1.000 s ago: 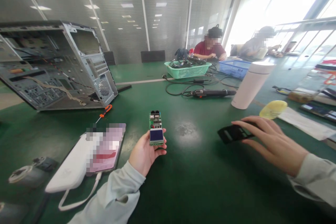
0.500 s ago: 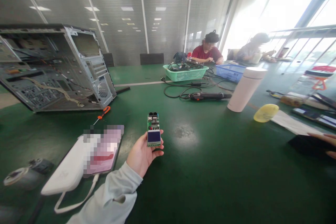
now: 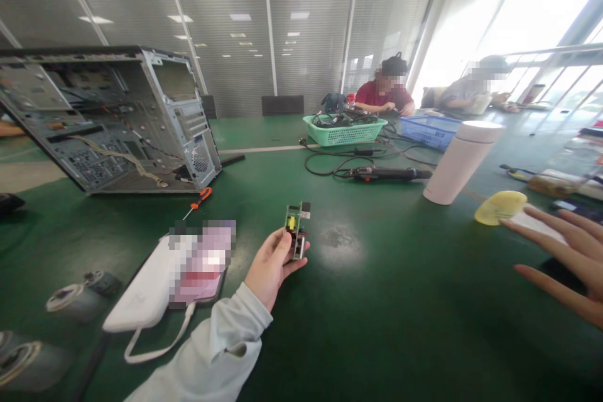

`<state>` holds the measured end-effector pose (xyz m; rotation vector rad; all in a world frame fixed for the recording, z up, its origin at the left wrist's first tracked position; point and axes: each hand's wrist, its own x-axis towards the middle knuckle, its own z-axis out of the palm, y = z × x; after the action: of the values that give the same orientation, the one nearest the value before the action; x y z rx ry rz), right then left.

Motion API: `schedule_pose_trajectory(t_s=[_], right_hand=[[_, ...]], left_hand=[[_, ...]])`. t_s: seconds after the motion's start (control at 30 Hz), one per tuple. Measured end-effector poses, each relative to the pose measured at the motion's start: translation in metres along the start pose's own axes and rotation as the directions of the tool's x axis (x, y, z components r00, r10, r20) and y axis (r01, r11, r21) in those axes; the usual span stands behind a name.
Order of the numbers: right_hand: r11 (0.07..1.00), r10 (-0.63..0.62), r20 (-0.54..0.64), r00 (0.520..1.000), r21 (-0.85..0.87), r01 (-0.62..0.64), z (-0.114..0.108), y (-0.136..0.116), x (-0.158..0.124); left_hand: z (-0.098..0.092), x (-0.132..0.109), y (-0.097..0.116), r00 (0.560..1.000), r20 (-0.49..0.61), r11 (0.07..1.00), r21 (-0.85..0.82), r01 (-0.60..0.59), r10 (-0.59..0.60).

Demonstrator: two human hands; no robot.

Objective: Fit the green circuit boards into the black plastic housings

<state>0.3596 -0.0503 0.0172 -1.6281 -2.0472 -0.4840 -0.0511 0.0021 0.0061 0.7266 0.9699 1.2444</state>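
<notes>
My left hand [image 3: 276, 260], in a light grey sleeve, pinches a small circuit board [image 3: 294, 232] by its lower part. The board is held above the green table, side edge toward me, with a yellow component and a black block at its top. At the right edge, my right hand [image 3: 565, 251] is open, fingers spread and pointing left. Beneath it lies a dark item [image 3: 563, 273], mostly hidden. Close to its fingertips are a yellow oval object [image 3: 499, 208] and a white sheet [image 3: 537, 225].
An opened computer case [image 3: 141, 125] stands at left, an orange-handled screwdriver [image 3: 202, 198] beside it. Nearer lie a white power bank [image 3: 141, 295], a phone [image 3: 207, 270] and metal cylinders [image 3: 75, 301]. A pink bottle [image 3: 461, 163], a black corded tool [image 3: 391, 174] and a green basket [image 3: 346, 133] stand beyond. Two people sit farther back.
My left hand has turned the circuit board from its screen face to its side. My right hand has come farther into view and spread its fingers. The view has shifted left.
</notes>
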Motion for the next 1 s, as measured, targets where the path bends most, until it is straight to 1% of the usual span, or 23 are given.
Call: schedule_pose_trajectory(t_s=[0.07, 0.1, 0.13, 0.17, 0.2, 0.27, 0.33, 0.37, 0.4, 0.47, 0.53, 0.6, 0.67, 0.73, 0.8, 0.9, 0.97, 1.0], right_hand=[[0.981, -0.187, -0.001, 0.982, -0.048, 0.187, 0.004, -0.026, 0.011], [0.969, -0.242, -0.012, 0.970, -0.061, 0.241, 0.006, -0.039, 0.016], [0.963, -0.267, -0.022, 0.963, -0.055, 0.266, 0.009, -0.052, 0.022], [0.958, -0.287, -0.030, 0.958, -0.035, 0.285, 0.010, -0.067, 0.027], [0.950, -0.311, -0.038, 0.950, -0.004, 0.311, 0.012, -0.082, 0.032], [0.933, -0.352, -0.019, 0.936, 0.067, 0.353, 0.014, -0.114, 0.040], [0.913, -0.393, 0.033, 0.919, 0.133, 0.386, 0.017, -0.146, 0.048], [0.899, -0.420, 0.051, 0.906, 0.163, 0.407, 0.019, -0.161, 0.052], [0.884, -0.443, 0.055, 0.895, 0.191, 0.427, 0.022, -0.174, 0.056], [0.858, -0.477, 0.020, 0.879, 0.229, 0.460, 0.032, -0.196, 0.062], [0.842, -0.487, -0.040, 0.873, 0.245, 0.481, 0.045, -0.210, 0.068], [0.824, -0.490, -0.103, 0.866, 0.268, 0.498, 0.060, -0.216, 0.073], [0.803, -0.489, -0.153, 0.859, 0.308, 0.511, 0.073, -0.216, 0.075], [0.786, -0.476, -0.186, 0.859, 0.347, 0.511, 0.080, -0.212, 0.075], [0.774, -0.462, -0.196, 0.865, 0.388, 0.501, 0.081, -0.209, 0.074], [0.746, -0.425, -0.181, 0.887, 0.484, 0.457, 0.079, -0.208, 0.071], [0.715, -0.373, -0.139, 0.918, 0.587, 0.379, 0.077, -0.210, 0.069], [0.685, -0.319, -0.096, 0.943, 0.664, 0.299, 0.078, -0.211, 0.068]], left_hand=[[-0.003, 0.002, -0.002, 0.995, 0.001, 0.988, 0.114, -0.099, 0.099], [-0.005, 0.003, -0.003, 0.988, 0.009, 0.970, 0.188, -0.156, 0.157], [-0.007, 0.004, -0.004, 0.975, 0.027, 0.937, 0.273, -0.218, 0.219], [-0.009, 0.004, -0.004, 0.958, 0.061, 0.886, 0.369, -0.283, 0.280], [-0.011, 0.003, -0.004, 0.935, 0.108, 0.812, 0.469, -0.348, 0.339], [-0.014, 0.001, -0.004, 0.877, 0.226, 0.611, 0.644, -0.461, 0.425], [-0.015, -0.002, -0.003, 0.822, 0.347, 0.408, 0.739, -0.536, 0.452], [-0.015, -0.003, -0.002, 0.799, 0.396, 0.332, 0.756, -0.563, 0.454], [-0.015, -0.004, -0.001, 0.778, 0.434, 0.276, 0.762, -0.586, 0.454], [-0.014, -0.006, 0.001, 0.744, 0.492, 0.205, 0.754, -0.624, 0.453], [-0.012, -0.006, 0.002, 0.713, 0.528, 0.167, 0.737, -0.655, 0.462], [-0.011, -0.007, 0.002, 0.686, 0.554, 0.144, 0.719, -0.680, 0.472], [-0.010, -0.007, 0.001, 0.666, 0.576, 0.131, 0.702, -0.700, 0.474], [-0.009, -0.008, 0.000, 0.659, 0.592, 0.133, 0.689, -0.712, 0.463], [-0.008, -0.009, 0.000, 0.664, 0.597, 0.153, 0.681, -0.716, 0.450], [-0.009, -0.009, -0.001, 0.688, 0.561, 0.212, 0.683, -0.699, 0.461], [-0.009, -0.009, -0.001, 0.705, 0.529, 0.255, 0.683, -0.684, 0.472], [-0.010, -0.009, -0.001, 0.714, 0.517, 0.273, 0.684, -0.676, 0.472]])
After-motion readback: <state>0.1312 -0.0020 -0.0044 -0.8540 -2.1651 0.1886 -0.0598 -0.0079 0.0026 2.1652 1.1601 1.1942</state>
